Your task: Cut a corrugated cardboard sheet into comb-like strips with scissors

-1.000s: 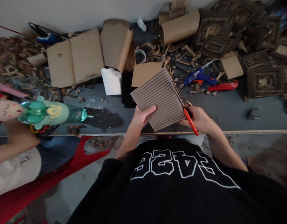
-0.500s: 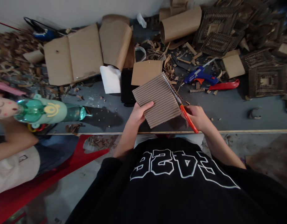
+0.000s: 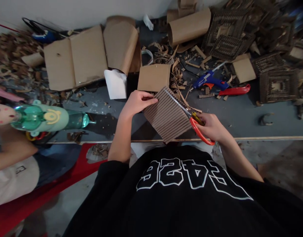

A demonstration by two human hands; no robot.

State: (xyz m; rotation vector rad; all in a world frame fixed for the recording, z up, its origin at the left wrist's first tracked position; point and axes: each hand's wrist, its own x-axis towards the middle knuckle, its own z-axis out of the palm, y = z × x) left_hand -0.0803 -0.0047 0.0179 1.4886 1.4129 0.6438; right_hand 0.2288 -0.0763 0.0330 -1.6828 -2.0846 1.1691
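Observation:
Between my hands is a square of corrugated cardboard (image 3: 167, 117), its ridged face turned up and one corner pointing toward me. My left hand (image 3: 138, 102) pinches its upper left edge between thumb and fingers. In my right hand (image 3: 208, 125) is a pair of scissors (image 3: 200, 134) with red and yellow handles. The blades lie along the upper right edge of the square, and a narrow strip of cardboard shows just beyond them. Whether the blades are fully closed is hard to make out.
A blue glue gun (image 3: 209, 79) and a red-handled tool (image 3: 236, 90) lie beyond my right hand. Flat cardboard (image 3: 88, 59), a white paper (image 3: 115, 85) and many scraps cover the back. At left are a green bottle (image 3: 53, 115) and another person's arm (image 3: 13, 146).
My left hand has shifted from the lower left edge of the cardboard up to its upper left edge. The square has turned and come nearer, and the scissor handles have spread apart.

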